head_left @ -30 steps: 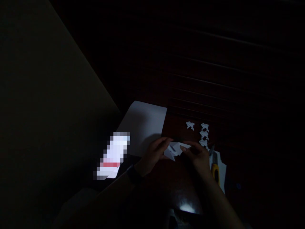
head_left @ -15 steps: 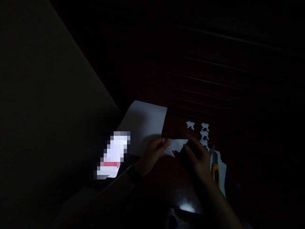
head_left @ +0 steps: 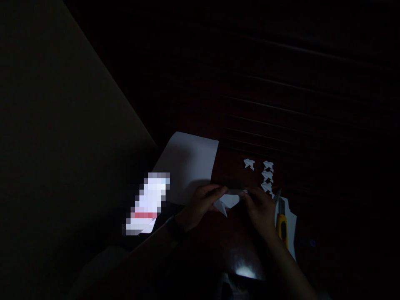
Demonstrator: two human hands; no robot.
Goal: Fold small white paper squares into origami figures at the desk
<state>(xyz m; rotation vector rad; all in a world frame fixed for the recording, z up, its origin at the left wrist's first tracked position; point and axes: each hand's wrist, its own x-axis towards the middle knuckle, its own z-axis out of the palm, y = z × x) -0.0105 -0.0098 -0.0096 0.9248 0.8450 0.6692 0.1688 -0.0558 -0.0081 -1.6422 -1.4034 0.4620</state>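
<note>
A partly folded piece of white paper (head_left: 231, 200) is stretched between my two hands above the dark table. My left hand (head_left: 204, 198), with a dark band at its wrist, pinches the paper's left end, and a pointed flap hangs below the fingers. At the right end, my right hand (head_left: 259, 206) has thumb and fingers closed on the paper's upper corner. Beyond my right hand lie small folded paper figures: one by itself (head_left: 249, 163) and several in a column (head_left: 268, 176).
A large white sheet (head_left: 190, 162) lies left of my hands, with a lit, pixelated screen (head_left: 148, 204) nearer me. A yellow utility knife (head_left: 282, 227) rests on white paper pieces (head_left: 292, 227) beside my right forearm. Light glares on the dark glossy table (head_left: 245, 271).
My right hand has closed on the paper's right end, where its fingers were more spread before. The paper has tilted, and its upper edge now looks folded or bent over.
</note>
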